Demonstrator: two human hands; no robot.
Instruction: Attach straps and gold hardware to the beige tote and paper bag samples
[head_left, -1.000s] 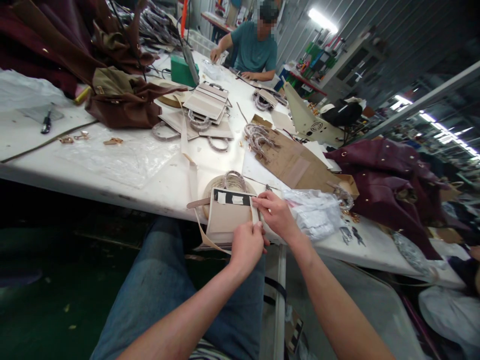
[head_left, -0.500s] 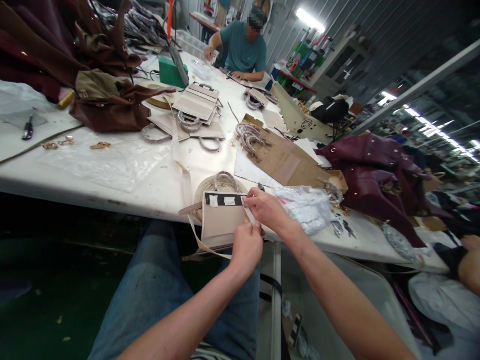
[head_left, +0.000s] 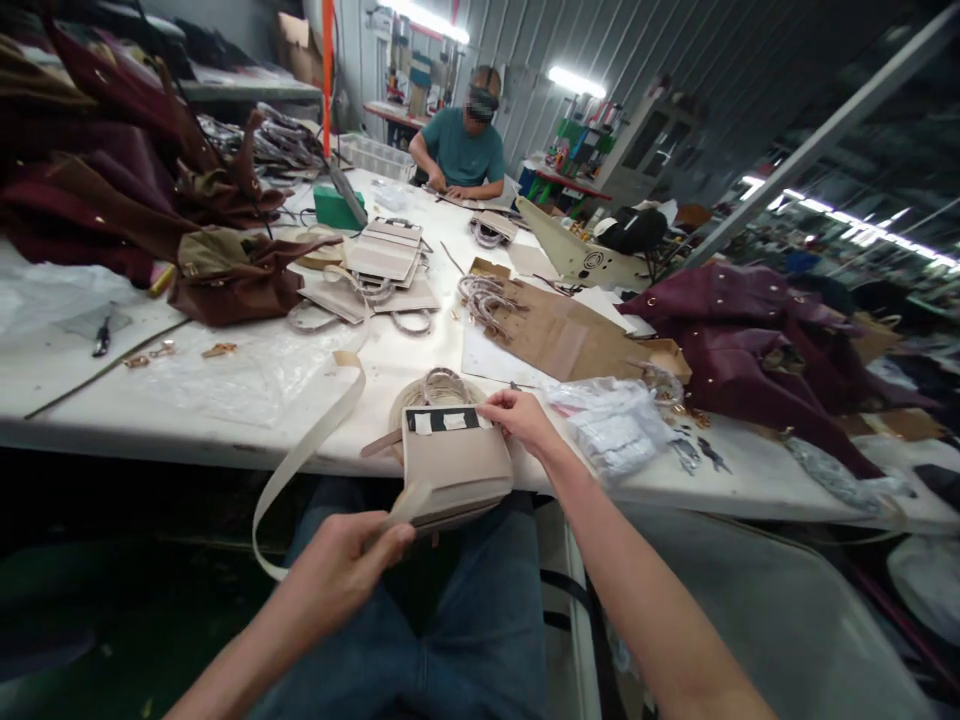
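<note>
A beige bag panel (head_left: 457,465) lies at the table's front edge, its lower part over my lap. Along its top runs a black strip with white pieces on it. My right hand (head_left: 514,415) pinches the panel's top right corner; whether a small piece is between the fingers is hidden. Below the panel's lower left corner, my left hand (head_left: 367,555) is closed on a pale tape (head_left: 311,440), which loops up onto the table. A round coil (head_left: 397,405) and a wrapped handle (head_left: 444,378) show behind the panel.
Beige panels with handles (head_left: 386,250) are stacked farther back. Brown cardboard (head_left: 562,330) and a plastic bag (head_left: 619,425) lie to the right. Dark red bags (head_left: 750,340) stand beyond, brown ones (head_left: 232,290) at left. A person (head_left: 465,150) sits across the table.
My left hand has moved from beside my right hand down to the lower left, with the tape. My right hand stays at the panel's corner. The view has shifted a little.
</note>
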